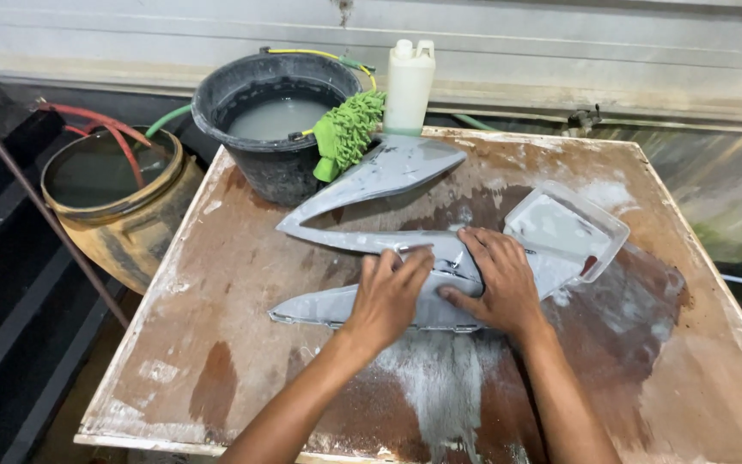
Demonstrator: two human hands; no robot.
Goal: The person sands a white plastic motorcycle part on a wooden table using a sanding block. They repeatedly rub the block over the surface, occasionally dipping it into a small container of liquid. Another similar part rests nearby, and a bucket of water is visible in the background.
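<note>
Head view: grey, curved, V-shaped plastic panel [371,249], wet w/ pale slurry, lies mid counter [216,344]. Left hand [388,296] presses flat on its lower arm, fingers together, grip not closed. Right hand [495,283] spread flat beside, holding nothing. Black bucket [276,163] behind.

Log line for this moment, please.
left hand: flat on grey fairing panel | right hand: pressing panel | wet wooden table | black bucket behind
</note>
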